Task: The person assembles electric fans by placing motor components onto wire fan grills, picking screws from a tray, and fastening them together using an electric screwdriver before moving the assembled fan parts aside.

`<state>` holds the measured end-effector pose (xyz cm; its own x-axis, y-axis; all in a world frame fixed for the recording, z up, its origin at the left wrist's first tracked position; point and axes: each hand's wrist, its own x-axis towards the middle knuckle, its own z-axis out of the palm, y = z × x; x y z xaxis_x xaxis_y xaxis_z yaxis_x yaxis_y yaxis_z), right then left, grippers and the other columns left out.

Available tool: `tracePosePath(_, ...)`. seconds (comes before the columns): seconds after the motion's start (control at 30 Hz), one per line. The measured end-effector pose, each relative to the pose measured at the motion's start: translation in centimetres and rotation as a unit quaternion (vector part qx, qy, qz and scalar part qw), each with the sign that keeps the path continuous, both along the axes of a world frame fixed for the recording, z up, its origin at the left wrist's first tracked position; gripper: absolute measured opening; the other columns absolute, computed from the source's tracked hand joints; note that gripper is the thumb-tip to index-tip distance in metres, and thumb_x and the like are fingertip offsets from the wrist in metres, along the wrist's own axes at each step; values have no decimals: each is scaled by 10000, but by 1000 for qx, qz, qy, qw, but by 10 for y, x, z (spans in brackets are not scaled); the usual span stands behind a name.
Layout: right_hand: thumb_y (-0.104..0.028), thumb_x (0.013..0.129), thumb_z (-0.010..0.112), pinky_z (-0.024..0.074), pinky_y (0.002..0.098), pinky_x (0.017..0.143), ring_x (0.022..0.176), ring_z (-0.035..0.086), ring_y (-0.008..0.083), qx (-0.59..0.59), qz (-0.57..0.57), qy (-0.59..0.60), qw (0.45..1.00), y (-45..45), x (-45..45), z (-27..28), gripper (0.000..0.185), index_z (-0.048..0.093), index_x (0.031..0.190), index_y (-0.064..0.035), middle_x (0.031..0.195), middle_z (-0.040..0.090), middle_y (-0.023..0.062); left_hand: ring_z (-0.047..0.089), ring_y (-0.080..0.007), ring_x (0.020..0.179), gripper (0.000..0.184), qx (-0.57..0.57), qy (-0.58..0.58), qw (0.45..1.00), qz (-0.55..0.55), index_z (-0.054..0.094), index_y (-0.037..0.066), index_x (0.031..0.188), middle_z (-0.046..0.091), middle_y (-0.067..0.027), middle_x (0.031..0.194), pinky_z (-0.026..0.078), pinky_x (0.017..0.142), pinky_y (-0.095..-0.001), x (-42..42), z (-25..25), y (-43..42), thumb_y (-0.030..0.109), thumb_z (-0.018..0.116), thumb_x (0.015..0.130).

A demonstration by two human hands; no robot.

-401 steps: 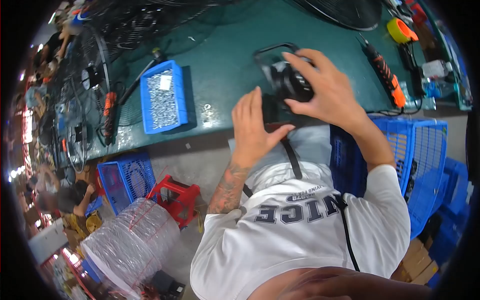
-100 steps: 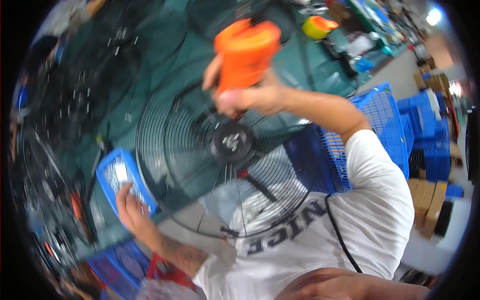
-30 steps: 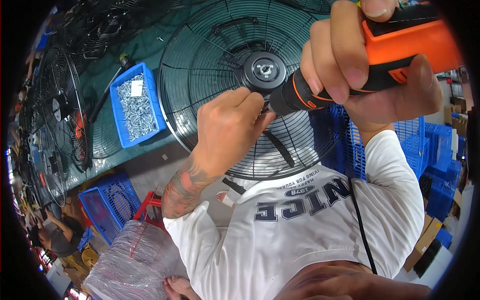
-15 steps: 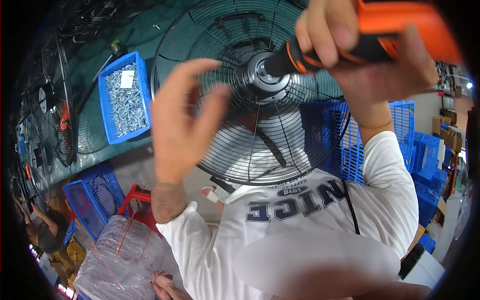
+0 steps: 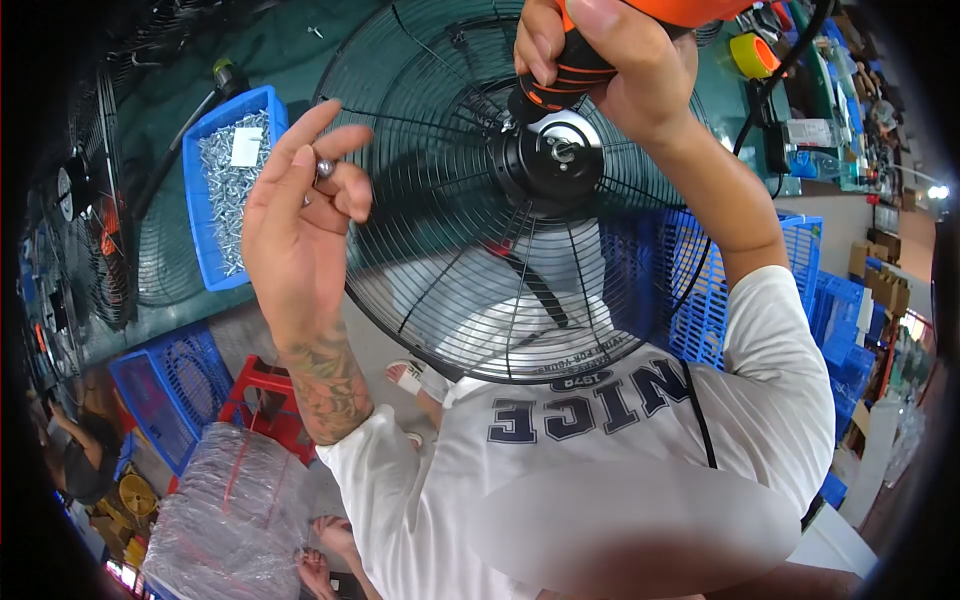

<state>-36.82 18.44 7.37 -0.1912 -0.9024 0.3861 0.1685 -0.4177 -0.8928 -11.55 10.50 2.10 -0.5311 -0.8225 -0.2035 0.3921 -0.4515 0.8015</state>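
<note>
My right hand (image 5: 625, 65) is wrapped around an orange-and-black power screwdriver (image 5: 585, 65). Its dark nose points down at the upper left edge of the black motor hub (image 5: 545, 185). This hub sits in the middle of a round black wire fan guard (image 5: 470, 340). Over the guard's left rim, my left hand (image 5: 300, 210) is partly curled, palm up, with small shiny metal pieces that look like screws (image 5: 323, 168) between its fingers. Beside that hand stands a blue tray (image 5: 198, 215) of loose screws (image 5: 225, 180), a white paper slip lying on them.
Another fan guard (image 5: 110, 240) is at the far left on the green table (image 5: 175, 320). Blue crates (image 5: 800, 245) stand on the right. Below left are a red stool (image 5: 262, 400) and a plastic-wrapped bundle (image 5: 230, 500), with another person's hands (image 5: 320, 560) beside it. A yellow tape roll (image 5: 752, 55) lies upper right.
My left hand has moved left from the hub toward the screw tray, and small metal pieces now show in its fingers. The screwdriver has shifted up and left, off the hub's centre.
</note>
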Motion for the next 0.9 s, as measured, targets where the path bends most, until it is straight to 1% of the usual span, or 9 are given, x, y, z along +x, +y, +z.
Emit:
tracePosePath(0.07,-248,917,699,511,305,543,569,577,166,5,5,15,1000,1,2,1,371,507,1111,4,728,589,94,495,-101,576,403,-11,-11,999,-40,547,-102,1375,690,-112,869,423,575,-231,2,4,1,160,459,1080)
tracePosePath(0.1,-248,917,699,511,305,543,569,577,166,6,6,15,1000,-1,2,0,371,507,1111,4,728,589,94,495,-101,576,403,-10,-10,999,-39,547,-102,1375,690,-112,869,423,575,-231,4,3,0,160,459,1080)
tracePosePath(0.17,-273,914,712,505,306,531,569,580,172,-3,5,2,1000,-2,2,-3,388,506,1093,3,721,585,97,379,-63,492,380,11,130,982,-139,578,-100,1313,568,-25,688,347,496,-210,10,-2,-3,181,453,1090)
tracePosePath(0.27,-290,909,721,504,302,533,565,577,172,3,19,-16,1000,-5,0,-4,412,508,1098,7,715,583,96,334,-45,513,348,-58,4,991,-119,584,-93,1270,445,30,637,323,486,-217,2,-4,3,167,462,1073)
tracePosePath(0.53,-339,901,742,501,302,535,561,571,167,9,45,-12,999,-6,-1,-8,461,509,1100,6,716,578,94,434,-63,622,343,-37,-67,993,-86,562,-96,1267,582,-57,834,428,550,-215,-8,7,13,158,495,1047)
tracePosePath(0.73,-275,924,715,497,303,532,566,573,163,12,48,-52,997,-6,-2,-16,395,512,1125,-3,716,576,88,416,-48,584,446,-94,-146,963,-208,672,-44,981,564,-12,699,360,512,-214,7,13,8,333,472,1108)
tracePosePath(0.8,-244,931,704,497,304,532,569,577,164,19,29,-73,997,-5,1,-16,371,514,1140,-5,717,579,86,387,-48,560,497,-224,-177,940,-189,650,-8,838,554,21,642,314,507,-238,1,-2,16,359,457,1113)
tracePosePath(0.87,-191,941,678,500,314,533,572,587,172,40,-27,-5,999,-6,3,-13,341,513,1170,-1,719,589,84,410,-82,551,402,-312,-213,909,-175,623,-12,839,559,-15,630,330,519,-268,-4,1,22,297,537,1082)
tracePosePath(0.9,-199,942,685,514,323,547,578,597,174,26,23,18,999,-1,1,-10,363,511,1187,4,721,595,80,434,-100,560,330,-357,-256,881,-176,628,-11,853,553,-36,630,349,528,-274,-8,6,28,253,588,1048)
